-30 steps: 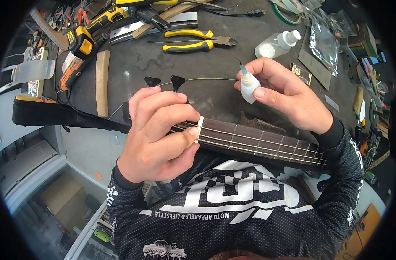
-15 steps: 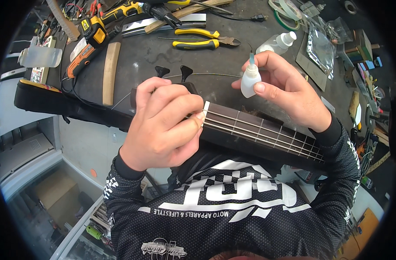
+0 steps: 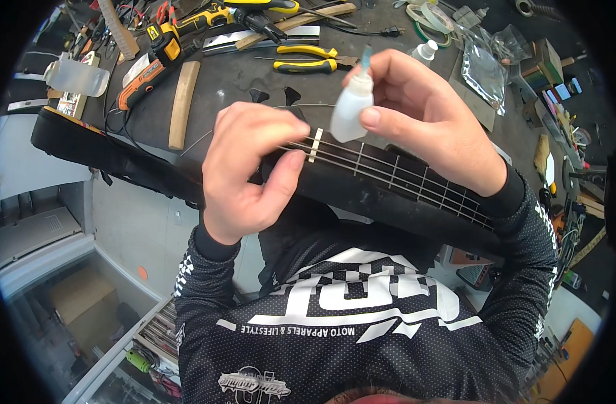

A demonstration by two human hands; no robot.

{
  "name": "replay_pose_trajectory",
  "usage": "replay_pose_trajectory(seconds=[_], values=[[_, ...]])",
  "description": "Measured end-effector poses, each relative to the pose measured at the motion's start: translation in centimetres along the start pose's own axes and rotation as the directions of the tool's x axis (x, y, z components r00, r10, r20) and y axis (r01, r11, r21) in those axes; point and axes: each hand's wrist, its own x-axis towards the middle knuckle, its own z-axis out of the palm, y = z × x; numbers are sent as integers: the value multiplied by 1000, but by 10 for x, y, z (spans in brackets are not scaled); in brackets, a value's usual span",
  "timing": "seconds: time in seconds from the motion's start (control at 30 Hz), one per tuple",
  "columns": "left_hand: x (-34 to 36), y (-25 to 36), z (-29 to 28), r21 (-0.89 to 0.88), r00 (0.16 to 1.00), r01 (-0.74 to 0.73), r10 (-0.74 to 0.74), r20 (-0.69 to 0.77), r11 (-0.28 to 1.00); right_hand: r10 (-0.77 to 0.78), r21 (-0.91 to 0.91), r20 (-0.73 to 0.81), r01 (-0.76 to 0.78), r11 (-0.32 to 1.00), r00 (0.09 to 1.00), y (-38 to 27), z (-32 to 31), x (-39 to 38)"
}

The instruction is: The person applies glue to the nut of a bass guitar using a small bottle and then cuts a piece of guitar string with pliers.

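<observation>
Head view shows the bottle [image 3: 350, 111], small, white, with a thin blue tip, held above the nut [image 3: 314, 145] of the guitar neck [image 3: 388, 185]. It looks light and soft-walled, so a gentle side pinch seems enough; a hard squeeze could push liquid out. The right hand [image 3: 426, 128] grips it between thumb and fingers, tip pointing up. The left hand [image 3: 247, 175] is curled closed around the neck beside the nut, thumb on the strings [image 3: 368, 165]. Pliers [image 3: 308, 59] lie on the bench [image 3: 234, 84] behind.
</observation>
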Motion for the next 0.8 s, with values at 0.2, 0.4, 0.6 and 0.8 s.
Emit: replay_pose_trajectory(seconds=[0.2, 0.4, 0.6, 0.8], values=[[-6, 30, 20, -420, 947, 234, -304, -107, 877, -83, -59, 52, 86, 995, 995, -14, 34, 15], [-30, 33, 10, -578, 841, 348, -518, -155, 738, -197, -576, 14, 169, 800, 980, -14, 44, -2], [-68, 21, -5, -744, 816, 390, -578, 6, 543, -347, -822, 119, 288, 492, 930, 5, 42, -13], [-77, 18, -6, -726, 851, 291, -515, -101, 623, -356, -892, 127, 264, 367, 926, 9, 46, -11]])
